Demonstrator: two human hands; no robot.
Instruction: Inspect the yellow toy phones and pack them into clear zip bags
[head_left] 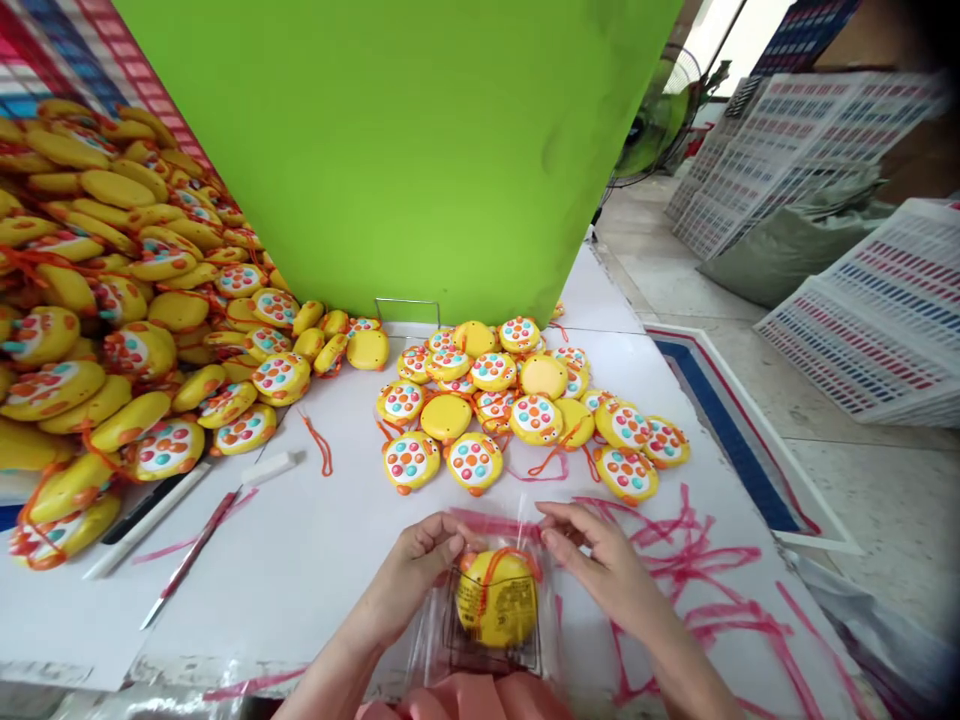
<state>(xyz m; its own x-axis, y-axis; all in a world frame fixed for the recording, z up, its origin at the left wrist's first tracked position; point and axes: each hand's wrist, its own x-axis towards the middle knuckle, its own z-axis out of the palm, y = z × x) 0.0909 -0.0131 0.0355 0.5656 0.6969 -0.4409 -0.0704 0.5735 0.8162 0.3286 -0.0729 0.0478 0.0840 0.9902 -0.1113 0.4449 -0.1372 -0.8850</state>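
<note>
A clear plastic bag (551,640) with dark print lies close to me at the table's front. Inside it is a yellow turtle-like toy (498,610), its plain back up, with an orange cord loop across it. My left hand (427,555) is closed, thumb and fingers pinching the bag's upper left edge. On the other side, my right hand (589,545) pinches the upper right corner near the flap, fingers bent. A pink strip (487,524) runs along the bag's top between the hands. Just beyond lies a group of similar toys (474,462) with coloured dots.
A big heap of yellow toys (112,190) fills the left. A green board (420,150) stands behind. A craft knife (191,555), a white stick (150,522) and an orange cord (319,445) lie at left. Pink strips (697,560) litter the right; white crates (877,310) stand beyond.
</note>
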